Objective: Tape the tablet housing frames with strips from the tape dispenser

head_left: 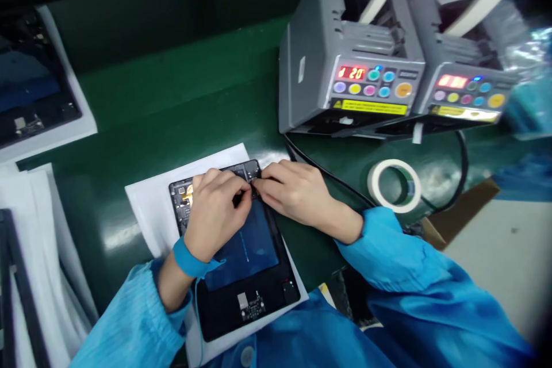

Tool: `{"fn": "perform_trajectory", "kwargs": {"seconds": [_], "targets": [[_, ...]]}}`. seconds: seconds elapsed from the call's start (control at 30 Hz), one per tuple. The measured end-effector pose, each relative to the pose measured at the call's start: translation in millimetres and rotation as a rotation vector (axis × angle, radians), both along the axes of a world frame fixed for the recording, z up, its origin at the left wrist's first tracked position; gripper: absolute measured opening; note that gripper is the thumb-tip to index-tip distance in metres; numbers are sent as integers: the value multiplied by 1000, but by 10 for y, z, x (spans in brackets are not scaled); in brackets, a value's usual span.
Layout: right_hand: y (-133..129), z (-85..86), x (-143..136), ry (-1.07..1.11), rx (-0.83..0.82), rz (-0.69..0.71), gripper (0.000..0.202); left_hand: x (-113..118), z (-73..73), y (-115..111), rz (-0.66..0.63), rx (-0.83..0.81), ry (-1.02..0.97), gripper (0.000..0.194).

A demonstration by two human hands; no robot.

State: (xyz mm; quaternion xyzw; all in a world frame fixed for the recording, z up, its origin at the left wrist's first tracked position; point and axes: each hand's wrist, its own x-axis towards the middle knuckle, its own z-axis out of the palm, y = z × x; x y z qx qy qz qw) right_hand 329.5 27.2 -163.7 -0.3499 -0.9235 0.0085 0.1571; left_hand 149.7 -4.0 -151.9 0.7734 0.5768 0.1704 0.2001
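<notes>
An opened tablet with a blue battery lies on white paper on the green table. My left hand, with a blue band on its wrist, rests over the tablet's upper part, thumb and index finger pinched together. Close beside it, my right hand reaches in from the right, its fingers pressed together at the tablet's upper right corner. The fingertips of both hands nearly meet there; whatever they hold is too small or hidden to make out.
Two grey tape dispensers with lit displays stand at the upper right. A white tape roll and a black cable lie below them. Another open tablet is at the upper left, above stacked white sheets.
</notes>
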Motion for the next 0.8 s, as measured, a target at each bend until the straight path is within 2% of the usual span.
{"fn": "perform_trajectory", "kwargs": {"seconds": [0.17,0.23,0.3,0.37,0.47,0.53,0.63,0.73,0.8], "targets": [[-89,101,-6,-166,-57,48,26,-22,-18,44,-9,78,55,12],[-201,147,96,-157,-103,45,34,-12,0,56,-14,81,48,12],[-328,183,312,-66,-89,37,36,-3,31,55,-14,71,30,13],[-410,196,641,67,50,-74,32,-1,57,47,-15,73,22,14],[-374,174,1215,184,418,-468,30,-14,63,49,-12,100,25,15],[-264,146,1528,157,542,-633,30,-18,52,70,-4,108,21,14],[-54,104,1764,71,558,-674,27,-1,55,100,0,101,9,15],[104,107,1779,17,605,-646,22,-15,122,27,-32,90,24,14],[130,161,1729,9,615,-610,16,-96,196,-121,-56,109,54,16]]}}
